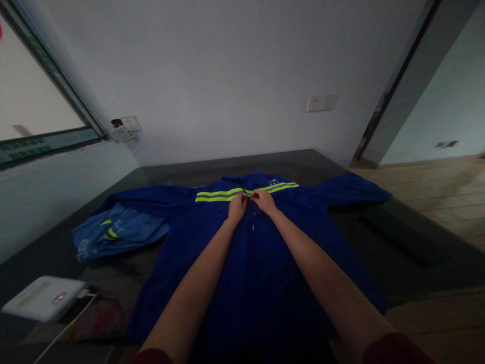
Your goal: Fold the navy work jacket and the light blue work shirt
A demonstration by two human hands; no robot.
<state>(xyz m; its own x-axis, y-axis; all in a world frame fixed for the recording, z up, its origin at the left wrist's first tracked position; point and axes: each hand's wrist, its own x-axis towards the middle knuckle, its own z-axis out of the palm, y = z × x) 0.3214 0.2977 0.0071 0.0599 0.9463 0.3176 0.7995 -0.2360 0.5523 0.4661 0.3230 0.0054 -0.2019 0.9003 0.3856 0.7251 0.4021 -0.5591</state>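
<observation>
A dark blue work jacket with yellow-green reflective chest bands lies spread front side up, its sleeves stretched out to both sides. My left hand is closed in a pinch on the front edge of the jacket, by the end of the left band. Just beside it, my right hand pinches the opposite front edge near the right band. The fingertips nearly meet at the centre line below the collar. Exactly which bit of cloth or fastener lies between the fingers is too small to make out.
The jacket lies on a dark table against a white wall. To the left are a folded lighter blue garment in clear wrapping and a white device with a cable. A dark flat object lies at the right.
</observation>
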